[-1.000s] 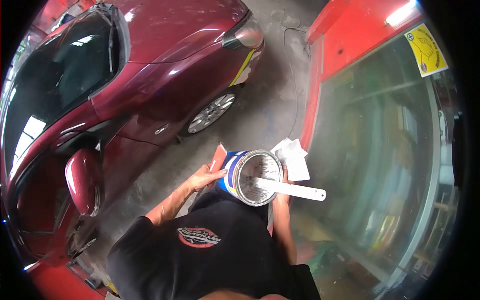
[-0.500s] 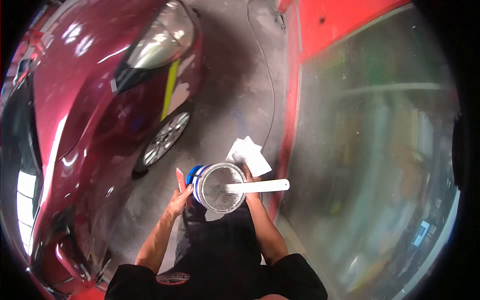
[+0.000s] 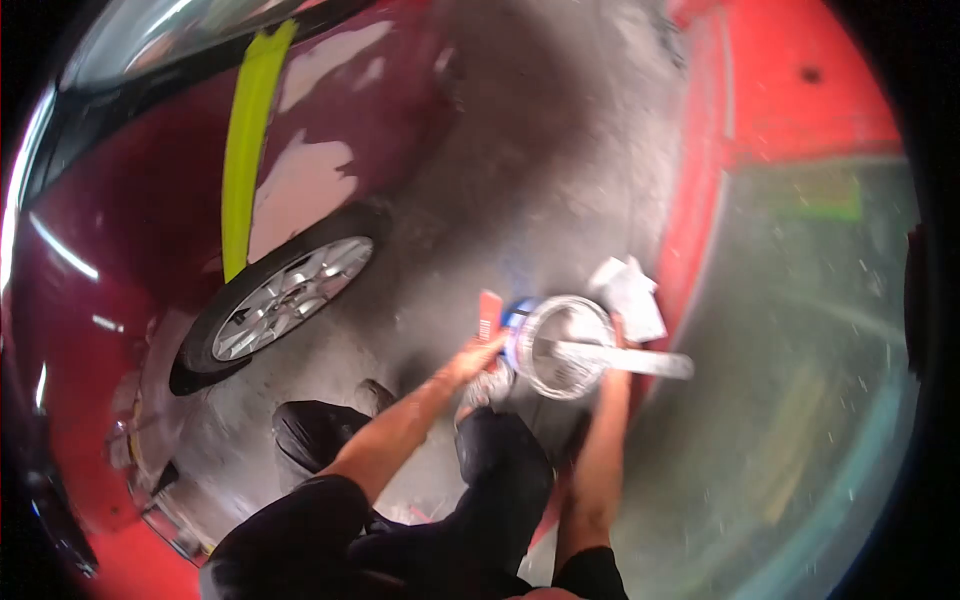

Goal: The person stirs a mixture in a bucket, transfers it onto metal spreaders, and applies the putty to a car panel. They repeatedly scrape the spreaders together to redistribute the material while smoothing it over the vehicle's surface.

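Observation:
An open can with pale grey-white residue on its inner wall is held out in front of me, seen from above. A white flat stick rests in it and sticks out over the right rim. My left hand is closed at the can's left side, with a red flat spreader upright in its fingers. Something blue shows between that hand and the can. My right hand, partly hidden behind the stick, grips the can's right side along with white sheets.
A dark red car stands at left, its wheel near my legs. Yellow-green tape runs down its body beside a pale patch. A red-framed glass panel lies along the right. Grey concrete floor runs between.
The view has shifted toward the car's wheel and taped panel, which now look larger. Hands, can, stick and sheets appear farther right in view, with the same holds. A stepping leg shows.

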